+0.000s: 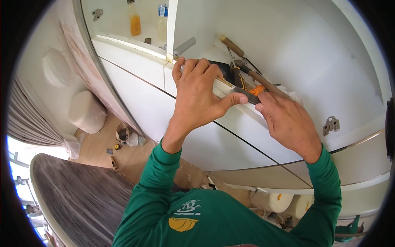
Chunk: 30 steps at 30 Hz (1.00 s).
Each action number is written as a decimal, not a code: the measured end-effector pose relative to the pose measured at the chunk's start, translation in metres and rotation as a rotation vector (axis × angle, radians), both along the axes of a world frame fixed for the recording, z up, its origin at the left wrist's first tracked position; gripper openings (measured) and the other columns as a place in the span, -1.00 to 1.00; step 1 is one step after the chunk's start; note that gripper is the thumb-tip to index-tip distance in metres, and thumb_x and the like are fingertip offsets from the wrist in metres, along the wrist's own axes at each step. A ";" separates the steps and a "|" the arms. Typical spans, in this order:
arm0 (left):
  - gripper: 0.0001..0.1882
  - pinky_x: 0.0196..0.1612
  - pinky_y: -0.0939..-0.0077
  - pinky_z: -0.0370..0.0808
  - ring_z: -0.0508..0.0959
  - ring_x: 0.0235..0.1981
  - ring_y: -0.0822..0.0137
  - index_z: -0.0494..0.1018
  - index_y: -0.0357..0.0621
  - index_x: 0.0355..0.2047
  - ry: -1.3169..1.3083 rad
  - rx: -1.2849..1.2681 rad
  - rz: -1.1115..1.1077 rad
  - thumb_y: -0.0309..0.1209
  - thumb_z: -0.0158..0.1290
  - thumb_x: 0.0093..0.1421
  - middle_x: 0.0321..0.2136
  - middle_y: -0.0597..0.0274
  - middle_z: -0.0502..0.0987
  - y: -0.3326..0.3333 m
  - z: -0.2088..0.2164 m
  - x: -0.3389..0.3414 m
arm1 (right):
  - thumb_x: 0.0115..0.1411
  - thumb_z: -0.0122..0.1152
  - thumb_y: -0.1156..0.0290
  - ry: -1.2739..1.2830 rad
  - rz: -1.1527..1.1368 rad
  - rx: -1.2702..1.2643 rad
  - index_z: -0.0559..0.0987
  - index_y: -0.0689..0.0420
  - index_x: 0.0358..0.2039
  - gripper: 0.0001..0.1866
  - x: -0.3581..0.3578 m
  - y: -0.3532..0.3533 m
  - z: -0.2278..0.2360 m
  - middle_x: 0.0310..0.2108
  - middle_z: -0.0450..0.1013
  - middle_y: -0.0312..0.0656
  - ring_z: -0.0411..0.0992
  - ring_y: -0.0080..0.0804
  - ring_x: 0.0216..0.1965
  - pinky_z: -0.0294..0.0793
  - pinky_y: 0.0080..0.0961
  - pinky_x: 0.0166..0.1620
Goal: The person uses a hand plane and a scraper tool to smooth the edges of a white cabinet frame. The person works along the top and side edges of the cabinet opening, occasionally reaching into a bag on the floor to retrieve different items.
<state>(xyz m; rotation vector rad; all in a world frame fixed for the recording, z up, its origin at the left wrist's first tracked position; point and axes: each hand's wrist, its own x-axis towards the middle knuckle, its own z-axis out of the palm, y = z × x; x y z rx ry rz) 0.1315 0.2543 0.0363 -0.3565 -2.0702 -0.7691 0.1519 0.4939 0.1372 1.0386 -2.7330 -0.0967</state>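
Observation:
My left hand [197, 92] arches over the front ledge [164, 68] of a white cabinet, fingers spread and bent with their tips behind the edge. Its thumb stretches right and rests by the end of a dark flat metal bar [245, 94]. That bar lies along the ledge, and my right hand [290, 123] is closed around its other end. Its exact kind is unclear because the hand covers much of it. Just behind the hands, inside the cabinet, are a wooden-handled tool [232, 45], a long brown handle [265, 81] and a bright orange item [258, 90].
A bottle of orange liquid [135, 25] and a clear bottle [163, 24] stand in the left compartment. A metal hinge [331, 125] sits on the cabinet's right side. Plastic covers a dark tabletop [78, 201] at lower left. Loose items, including a cardboard-like container [122, 132], lie on the floor.

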 end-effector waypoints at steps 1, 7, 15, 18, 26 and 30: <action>-0.23 0.45 -0.25 0.10 0.47 0.00 0.00 0.67 -0.15 -0.26 -0.009 0.005 -0.005 0.37 0.49 -0.01 -0.25 0.20 0.55 0.001 0.000 0.001 | 0.59 0.16 0.20 -0.002 -0.010 0.005 0.52 0.18 -0.15 -0.72 0.002 0.001 0.001 -0.42 0.61 0.03 0.61 0.15 -0.36 0.54 0.09 -0.31; -0.44 0.42 0.05 0.21 0.53 0.05 0.00 0.71 -0.14 -0.16 -0.067 -0.076 -0.157 0.17 0.36 0.29 -0.22 0.16 0.63 -0.032 0.009 0.001 | 0.60 0.12 0.20 -0.029 -0.023 -0.027 0.54 0.20 -0.12 -0.71 0.009 -0.005 0.012 -0.33 0.62 0.06 0.63 0.17 -0.29 0.57 0.09 -0.26; -0.66 -0.30 0.04 0.55 0.69 -0.32 0.01 0.71 0.00 -0.20 -0.249 -0.772 -0.308 -0.01 0.23 0.43 -0.32 0.28 0.69 -0.068 0.071 -0.031 | 0.61 0.10 0.23 0.160 -0.242 -0.198 0.58 0.22 0.05 -0.70 0.054 0.004 0.033 -0.16 0.67 0.11 0.63 0.23 -0.20 0.59 0.08 -0.15; -0.64 -0.30 0.07 0.55 0.70 -0.29 0.05 0.68 0.01 -0.19 -0.176 -0.784 -0.403 0.02 0.20 0.44 -0.33 0.30 0.67 -0.072 0.067 -0.045 | 0.65 0.04 0.17 -0.055 -0.328 -0.636 0.60 0.28 0.12 -0.60 0.091 0.002 0.023 -0.28 0.58 -0.08 0.53 -0.10 -0.33 0.51 -0.17 -0.24; -0.68 -0.15 0.10 0.56 0.68 -0.24 0.06 0.66 -0.01 -0.09 -0.123 -0.727 -0.536 -0.04 0.22 0.46 -0.27 0.25 0.67 -0.067 0.063 -0.056 | 0.68 0.03 0.16 -0.338 -0.268 -1.840 0.54 0.18 0.13 -0.66 0.145 -0.063 -0.096 -0.21 0.46 -0.24 0.44 -0.54 -0.32 0.47 -0.54 -0.26; -0.59 -0.03 0.02 0.60 0.67 -0.14 -0.10 0.61 -0.16 0.11 -0.039 -0.538 -0.510 -0.14 0.28 0.43 -0.14 0.01 0.66 -0.074 0.065 -0.027 | 0.65 0.12 0.26 -0.493 -0.188 -2.149 0.48 0.12 0.03 -0.81 0.156 -0.091 -0.117 -0.13 0.48 -0.21 0.51 -0.45 -0.27 0.58 -0.43 -0.15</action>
